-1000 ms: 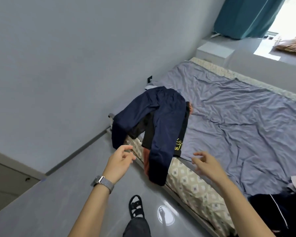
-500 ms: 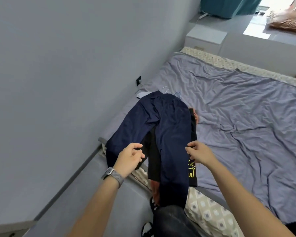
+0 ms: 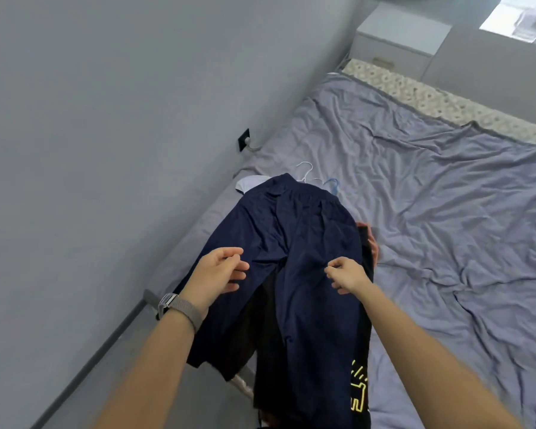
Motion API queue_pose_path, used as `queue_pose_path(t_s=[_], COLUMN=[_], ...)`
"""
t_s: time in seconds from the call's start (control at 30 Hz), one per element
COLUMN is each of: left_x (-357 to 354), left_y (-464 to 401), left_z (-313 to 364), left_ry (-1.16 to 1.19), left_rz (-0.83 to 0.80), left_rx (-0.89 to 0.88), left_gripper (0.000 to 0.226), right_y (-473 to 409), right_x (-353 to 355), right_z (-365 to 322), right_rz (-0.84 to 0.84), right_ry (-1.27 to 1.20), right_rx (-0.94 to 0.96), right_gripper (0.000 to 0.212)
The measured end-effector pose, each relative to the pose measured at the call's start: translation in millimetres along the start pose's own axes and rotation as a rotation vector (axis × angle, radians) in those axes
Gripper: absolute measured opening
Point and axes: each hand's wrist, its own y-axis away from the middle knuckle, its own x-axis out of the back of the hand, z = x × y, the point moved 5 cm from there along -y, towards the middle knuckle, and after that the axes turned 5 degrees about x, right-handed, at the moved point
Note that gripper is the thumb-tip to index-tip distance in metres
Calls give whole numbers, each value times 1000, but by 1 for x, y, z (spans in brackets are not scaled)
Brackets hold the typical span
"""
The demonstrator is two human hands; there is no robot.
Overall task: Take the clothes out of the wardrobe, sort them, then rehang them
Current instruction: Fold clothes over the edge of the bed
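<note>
A pair of navy trousers (image 3: 294,243) lies spread on the near left edge of the bed (image 3: 430,196), its legs hanging over the side toward the floor. It rests on top of a black garment (image 3: 361,382) with a yellow print. White and blue hangers (image 3: 317,178) peek out just beyond the waistband. The left hand (image 3: 217,274), a watch (image 3: 180,306) on its wrist, hovers over the left leg with fingers loosely spread. The right hand (image 3: 347,274) pinches the fabric of the right leg.
</note>
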Motion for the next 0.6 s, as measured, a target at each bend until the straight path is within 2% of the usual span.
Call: queue_pose_path(t_s=[0.1,0.17,0.33,0.43,0.53,0.6], left_x=[-8,-16,-29,-36,-41,-43], left_y=[-37,-59,-97,-113,-125,-130], left_z=[3,1,-15,-26,-33,-35], left_ry=[-6,-24,-49,-72,-96,-93], left_rz=[12,-2,-16,-34,-32,-23], left_rx=[15,32,84,117,135,149], left_gripper=[17,17,18,19,22,22], right_y=[-51,-84,-154,-181,-200,-209], right_x=[10,16,37,42,25,12], right_z=[7,11,20,38,53,51], right_rz=[33,89,276,333,291,284], right_ry=[299,374,207,56,-63,-74], right_rx=[-19,-21,-118,-198,-276,-268], right_gripper=[50,66,100,102,107,101])
